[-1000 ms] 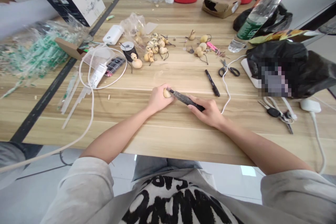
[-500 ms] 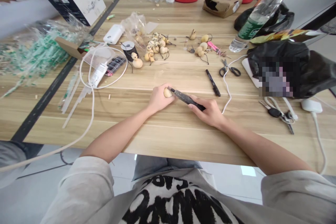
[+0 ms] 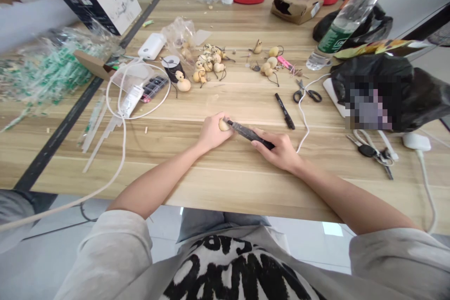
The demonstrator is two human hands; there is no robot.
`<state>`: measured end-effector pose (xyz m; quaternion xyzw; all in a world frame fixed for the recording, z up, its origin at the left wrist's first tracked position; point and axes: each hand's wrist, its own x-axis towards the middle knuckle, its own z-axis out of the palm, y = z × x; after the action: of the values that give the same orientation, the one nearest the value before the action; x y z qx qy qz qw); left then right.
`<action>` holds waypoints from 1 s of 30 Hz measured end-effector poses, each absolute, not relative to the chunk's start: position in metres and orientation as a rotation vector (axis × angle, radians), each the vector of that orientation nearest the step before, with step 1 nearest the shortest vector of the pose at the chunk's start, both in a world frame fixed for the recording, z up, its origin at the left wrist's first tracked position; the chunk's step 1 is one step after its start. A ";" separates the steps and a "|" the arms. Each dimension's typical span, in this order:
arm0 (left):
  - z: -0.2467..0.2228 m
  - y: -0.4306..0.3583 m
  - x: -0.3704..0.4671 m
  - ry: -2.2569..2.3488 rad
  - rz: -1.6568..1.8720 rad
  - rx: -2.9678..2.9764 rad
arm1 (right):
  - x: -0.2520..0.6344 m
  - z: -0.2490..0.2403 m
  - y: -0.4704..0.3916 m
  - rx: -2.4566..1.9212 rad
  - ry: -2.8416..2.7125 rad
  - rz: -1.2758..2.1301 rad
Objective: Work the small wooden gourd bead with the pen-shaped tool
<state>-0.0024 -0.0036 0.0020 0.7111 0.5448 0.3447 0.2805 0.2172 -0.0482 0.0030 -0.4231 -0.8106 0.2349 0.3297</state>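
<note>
Your left hand (image 3: 215, 132) has fingers clamped on a pale gourd (image 3: 223, 125) over the bench (image 3: 211, 178), right hand (image 3: 279, 150) on a dark tool (image 3: 244, 131), tip at gourd; seems unfinished; corded gourds (image 3: 208, 65) beyond look done

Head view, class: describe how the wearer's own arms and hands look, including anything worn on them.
The left sleeve and right sleeve are loose, light grey and short, part of a grey shirt with bold black lettering. Both forearms are bare. The left hand and right hand are ungloved; no watch or bracelet shows.
</note>
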 end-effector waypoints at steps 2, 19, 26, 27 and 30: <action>0.002 -0.003 -0.002 1.492 0.925 1.901 | 0.217 0.003 -0.048 -1.125 -2.112 0.604; 0.002 -0.003 -0.002 1.512 0.908 1.888 | 0.218 0.003 -0.047 -1.132 -2.118 0.599; 0.002 -0.004 -0.002 1.505 0.914 1.890 | 0.217 0.004 -0.048 -1.114 -2.100 0.616; 0.002 -0.004 -0.002 1.507 0.915 1.891 | 0.217 0.004 -0.048 -1.108 -2.100 0.616; 0.002 -0.004 -0.002 1.468 0.912 1.891 | 0.217 0.004 -0.047 -1.078 -2.118 0.621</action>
<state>-0.0019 -0.0037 0.0020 0.7073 0.5492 0.3413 0.2857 0.2169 -0.0473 0.0036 -0.4135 -0.8122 0.2380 0.3358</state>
